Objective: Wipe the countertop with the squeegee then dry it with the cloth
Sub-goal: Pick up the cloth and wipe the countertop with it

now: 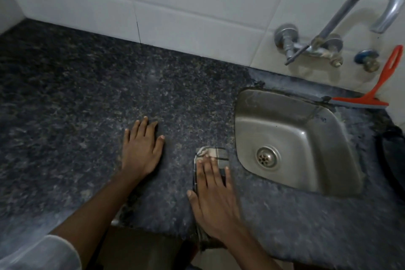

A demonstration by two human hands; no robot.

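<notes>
Head: no legible text; cloth (213, 155) plaid.

The scene is dim and slightly grainy, with a cool grey cast. The brightest area is the white tiled wall (197, 6) along the far edge, where soft pale reflections sit on the glaze. The dark speckled countertop (87, 94) soaks up most of the light and shows a faint hazy sheen near its middle. The steel sink (324, 138) carries dull highlights on its walls. The curved faucet (372, 0) casts a soft shadow on the tiles behind it. Wide-angle distortion bends the tile lines and counter edges. The near corners blur, especially the white sleeve (39, 254).
</notes>
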